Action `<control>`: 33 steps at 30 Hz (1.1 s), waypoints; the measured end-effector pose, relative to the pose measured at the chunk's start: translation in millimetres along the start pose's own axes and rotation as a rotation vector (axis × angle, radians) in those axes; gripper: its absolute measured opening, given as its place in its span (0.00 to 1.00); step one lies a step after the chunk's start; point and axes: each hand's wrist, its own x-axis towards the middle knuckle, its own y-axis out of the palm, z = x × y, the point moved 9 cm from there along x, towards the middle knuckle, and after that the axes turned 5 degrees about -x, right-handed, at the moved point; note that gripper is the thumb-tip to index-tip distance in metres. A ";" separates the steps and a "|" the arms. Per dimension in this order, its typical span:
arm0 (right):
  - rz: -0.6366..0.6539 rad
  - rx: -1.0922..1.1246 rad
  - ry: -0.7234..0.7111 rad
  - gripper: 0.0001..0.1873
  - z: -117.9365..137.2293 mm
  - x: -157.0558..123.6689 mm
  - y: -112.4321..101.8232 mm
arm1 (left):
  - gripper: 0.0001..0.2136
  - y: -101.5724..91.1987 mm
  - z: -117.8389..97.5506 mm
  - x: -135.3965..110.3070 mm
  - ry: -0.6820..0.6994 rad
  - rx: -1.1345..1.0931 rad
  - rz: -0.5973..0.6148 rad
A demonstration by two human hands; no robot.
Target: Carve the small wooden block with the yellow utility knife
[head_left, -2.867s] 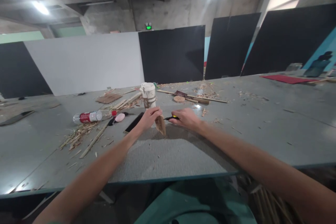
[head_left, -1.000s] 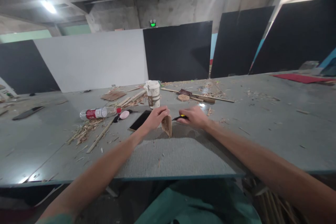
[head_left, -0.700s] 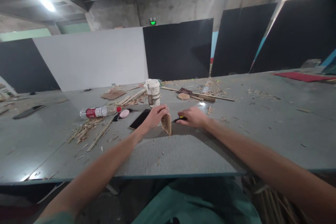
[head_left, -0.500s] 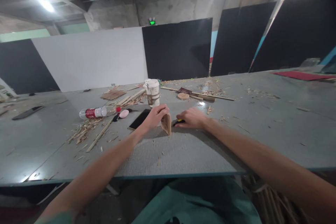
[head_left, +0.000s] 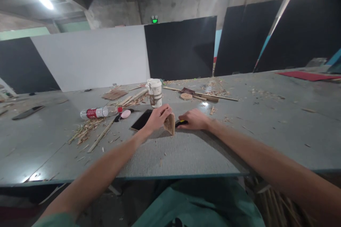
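My left hand (head_left: 160, 116) grips the top edge of a thin piece of wood (head_left: 169, 125), which stands on edge on the grey table (head_left: 170, 159). Closed around a black and yellow utility knife (head_left: 181, 123), my right hand (head_left: 195, 118) rests on the table just right of the wood. The knife's front end points at the wood, with a small gap between them; its blade cannot be made out. A dark flat phone-like slab (head_left: 141, 120) lies partly behind my left hand.
A white paper cup (head_left: 154, 94) stands beyond my left hand. Left of it lie a plastic bottle (head_left: 99, 112), a pink oval object (head_left: 125, 114), wood strips and shavings. Behind my hands are a round wooden disc (head_left: 186, 96) and several sticks. A red sheet (head_left: 306, 75) lies far right.
The piece of wood has turned slightly in my left hand, showing more of its broad face. My right hand with the knife stays nearly in place.
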 end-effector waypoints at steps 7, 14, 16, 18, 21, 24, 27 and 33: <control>0.004 0.010 0.002 0.21 0.3 -0.5 -1.6 | 0.20 -0.9 -0.1 -0.9 -0.013 0.027 -0.028; -0.035 0.023 -0.011 0.20 2.1 -3.2 -5.8 | 0.19 0.2 -4.8 -0.8 -0.012 0.017 -0.006; -0.044 0.027 -0.018 0.20 2.4 -3.5 -6.4 | 0.19 0.2 -7.2 -1.5 -0.011 0.016 0.006; -0.051 0.031 -0.028 0.19 2.5 -3.3 -6.3 | 0.19 0.1 -9.1 -2.3 -0.011 0.018 0.017; -0.063 0.033 -0.035 0.20 1.7 -2.9 -5.0 | 0.18 0.1 -10.2 -2.8 -0.010 0.020 0.021; -0.081 0.031 -0.038 0.20 1.2 -2.8 -3.3 | 0.18 1.2 -9.2 -2.5 -0.008 0.016 0.023; -0.092 0.026 -0.045 0.20 2.0 -2.5 -1.2 | 0.17 2.2 -8.6 -2.1 -0.004 0.009 0.024; -0.095 0.024 -0.042 0.19 2.5 -1.6 0.2 | 0.17 1.7 -11.4 -1.9 0.013 0.001 0.024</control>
